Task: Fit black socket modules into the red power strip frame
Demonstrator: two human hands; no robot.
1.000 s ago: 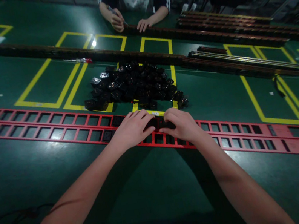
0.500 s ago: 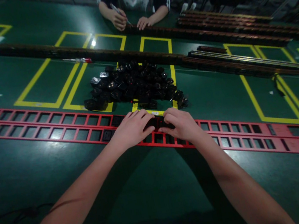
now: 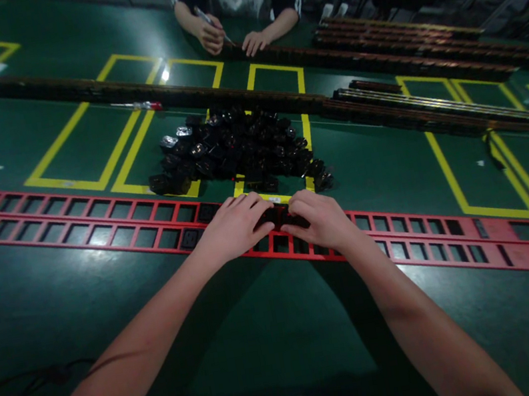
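Observation:
A long red frame with two rows of square openings lies across the green table in front of me. My left hand is closed over its upper row, thumb and fingers around a black socket module. Just to the right, my right hand pinches another black socket module in the same row. Fingers cover most of both pieces, so how deep they sit cannot be seen. Left of my hands, a black socket fills a lower-row opening. Beyond the frame is a heap of black socket modules.
A co-worker's hand holds a pen over a long dark rail across the table. Another dark rail runs behind the heap, beside a red-handled screwdriver. More rails lie at the back right. Yellow tape marks the tabletop.

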